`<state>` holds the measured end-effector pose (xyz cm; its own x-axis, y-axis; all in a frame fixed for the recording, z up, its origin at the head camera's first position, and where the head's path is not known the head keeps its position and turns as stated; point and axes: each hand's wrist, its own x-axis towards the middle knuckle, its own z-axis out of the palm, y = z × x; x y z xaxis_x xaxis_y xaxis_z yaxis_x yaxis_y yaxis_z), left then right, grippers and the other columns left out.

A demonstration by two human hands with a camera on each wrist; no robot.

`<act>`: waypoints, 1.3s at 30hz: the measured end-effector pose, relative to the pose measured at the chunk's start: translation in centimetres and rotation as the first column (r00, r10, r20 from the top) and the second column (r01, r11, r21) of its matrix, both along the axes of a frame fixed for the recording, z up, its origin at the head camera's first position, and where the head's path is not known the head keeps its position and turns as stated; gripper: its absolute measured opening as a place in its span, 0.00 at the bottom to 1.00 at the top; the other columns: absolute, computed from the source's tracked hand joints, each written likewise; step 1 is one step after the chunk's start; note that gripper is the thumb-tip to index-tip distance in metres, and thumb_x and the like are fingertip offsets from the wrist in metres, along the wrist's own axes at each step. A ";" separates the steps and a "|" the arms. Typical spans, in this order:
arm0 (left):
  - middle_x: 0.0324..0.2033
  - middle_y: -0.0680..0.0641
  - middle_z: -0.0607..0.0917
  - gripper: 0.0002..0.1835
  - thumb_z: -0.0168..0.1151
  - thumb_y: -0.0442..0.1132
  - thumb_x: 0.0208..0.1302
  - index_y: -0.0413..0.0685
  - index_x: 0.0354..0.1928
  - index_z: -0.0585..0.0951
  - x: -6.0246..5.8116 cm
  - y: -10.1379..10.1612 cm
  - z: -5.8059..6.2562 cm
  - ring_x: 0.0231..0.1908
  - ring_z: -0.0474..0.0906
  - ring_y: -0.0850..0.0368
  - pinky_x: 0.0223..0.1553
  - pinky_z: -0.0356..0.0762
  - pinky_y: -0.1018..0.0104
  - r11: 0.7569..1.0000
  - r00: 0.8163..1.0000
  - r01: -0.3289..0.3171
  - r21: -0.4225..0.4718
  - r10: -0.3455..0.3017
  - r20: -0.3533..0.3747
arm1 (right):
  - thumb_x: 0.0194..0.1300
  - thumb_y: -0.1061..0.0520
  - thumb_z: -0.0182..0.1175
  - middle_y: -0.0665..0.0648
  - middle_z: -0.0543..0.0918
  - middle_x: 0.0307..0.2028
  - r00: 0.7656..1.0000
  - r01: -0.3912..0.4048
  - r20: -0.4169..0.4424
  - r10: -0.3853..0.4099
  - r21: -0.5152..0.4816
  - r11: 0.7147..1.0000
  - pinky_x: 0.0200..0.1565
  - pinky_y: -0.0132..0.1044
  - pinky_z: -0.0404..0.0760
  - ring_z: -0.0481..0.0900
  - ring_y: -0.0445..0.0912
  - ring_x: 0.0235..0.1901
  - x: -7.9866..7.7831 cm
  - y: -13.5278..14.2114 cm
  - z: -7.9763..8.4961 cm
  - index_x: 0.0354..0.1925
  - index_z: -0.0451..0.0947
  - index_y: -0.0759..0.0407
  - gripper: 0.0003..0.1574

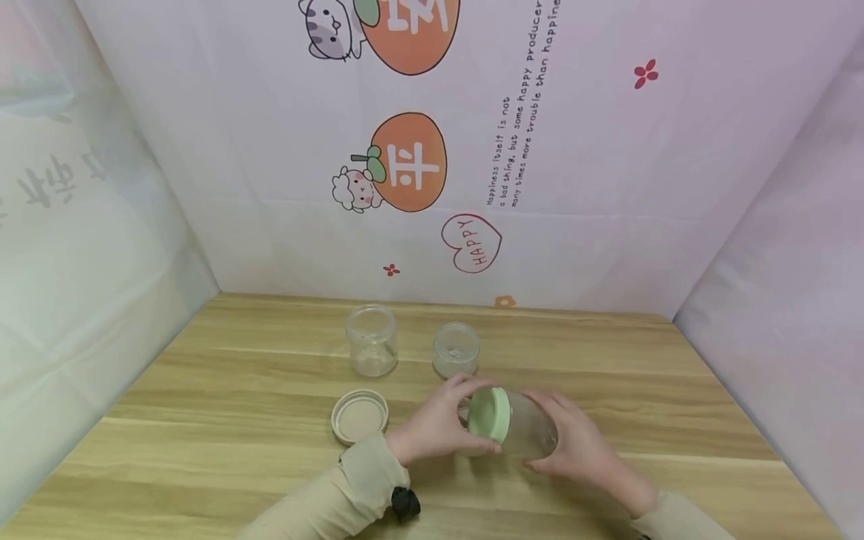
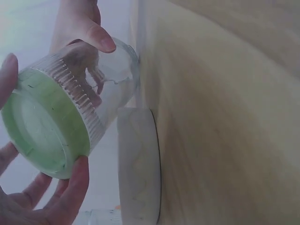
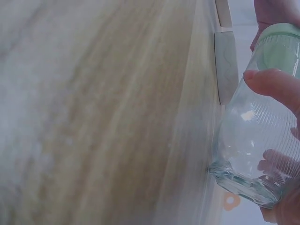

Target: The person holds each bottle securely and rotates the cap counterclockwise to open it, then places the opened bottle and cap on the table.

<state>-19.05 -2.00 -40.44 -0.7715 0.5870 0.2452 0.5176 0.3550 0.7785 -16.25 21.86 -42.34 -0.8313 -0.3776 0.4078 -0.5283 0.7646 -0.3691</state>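
A clear glass jar (image 1: 529,431) with a pale green lid (image 1: 498,414) is held tilted just above the table, its lid end towards the left. My left hand (image 1: 439,424) grips the green lid, with fingers and thumb spread round its rim in the left wrist view. My right hand (image 1: 583,442) holds the jar's body near its base, the thumb (image 3: 274,86) lying along the glass. Ribbed glass (image 2: 75,89) shows below the lid. Close beneath the jar, a pale round lid (image 2: 138,164) lies on the table.
Behind the hands stand an open clear jar (image 1: 373,341) and a smaller, shorter clear jar (image 1: 456,351). A beige lid (image 1: 360,417) lies left of my left hand on the wooden table (image 1: 202,420). Printed white cloth (image 1: 574,255) rises at the back and both sides.
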 end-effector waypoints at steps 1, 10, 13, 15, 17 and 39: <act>0.53 0.48 0.72 0.43 0.78 0.49 0.41 0.55 0.63 0.71 -0.1 0.1 0.0 0.50 0.72 0.56 0.43 0.79 0.69 1.000 1.000 -0.021 -0.011 0.021 -0.003 | 0.20 0.55 0.82 0.59 0.78 0.49 1.000 0.001 0.000 -0.001 -0.003 1.000 0.41 0.51 0.81 0.78 0.54 0.44 0.0 0.0 0.1 0.59 0.70 0.58 0.61; 0.50 0.51 0.77 0.36 0.74 0.53 0.48 0.55 0.60 0.73 -0.1 0.8 0.3 0.42 0.73 0.60 0.41 0.75 0.68 0.995 0.990 -0.102 -0.021 0.103 0.091 | 0.22 0.54 0.82 0.58 0.78 0.49 0.999 0.005 0.040 -0.004 -0.007 1.000 0.41 0.50 0.81 0.78 0.53 0.45 0.1 0.1 0.3 0.60 0.70 0.59 0.61; 0.49 0.51 0.79 0.35 0.70 0.55 0.52 0.52 0.61 0.72 0.0 1.0 0.5 0.41 0.74 0.61 0.38 0.75 0.71 0.993 0.986 -0.116 -0.033 0.119 0.115 | 0.21 0.54 0.82 0.57 0.78 0.48 0.999 0.022 0.038 -0.021 -0.007 1.000 0.40 0.49 0.81 0.78 0.51 0.44 0.2 0.1 0.2 0.60 0.70 0.59 0.61; 0.49 0.49 0.80 0.35 0.67 0.57 0.55 0.49 0.62 0.71 0.1 1.1 0.6 0.41 0.76 0.61 0.38 0.75 0.70 0.991 0.985 -0.120 -0.061 0.126 0.119 | 0.20 0.54 0.82 0.57 0.79 0.48 0.999 0.025 0.031 -0.025 -0.011 1.000 0.40 0.49 0.81 0.78 0.51 0.43 0.2 0.2 0.1 0.60 0.70 0.59 0.62; 0.49 0.48 0.81 0.35 0.63 0.58 0.58 0.47 0.62 0.70 0.1 1.1 0.7 0.42 0.77 0.59 0.39 0.76 0.69 0.989 0.984 -0.121 -0.081 0.131 0.124 | 0.20 0.54 0.82 0.57 0.79 0.48 0.999 0.027 0.026 -0.026 -0.012 1.000 0.40 0.48 0.81 0.78 0.51 0.43 0.2 0.2 0.1 0.60 0.70 0.59 0.62; 0.68 0.47 0.60 0.47 0.75 0.50 0.47 0.60 0.69 0.61 -0.1 -0.7 1.2 0.64 0.63 0.50 0.61 0.69 0.56 0.992 0.996 0.079 -0.101 -0.084 -0.043 | 0.22 0.54 0.81 0.57 0.79 0.48 1.000 0.001 0.014 -0.001 0.000 1.000 0.41 0.49 0.80 0.78 0.52 0.43 -0.2 0.0 0.2 0.59 0.70 0.60 0.60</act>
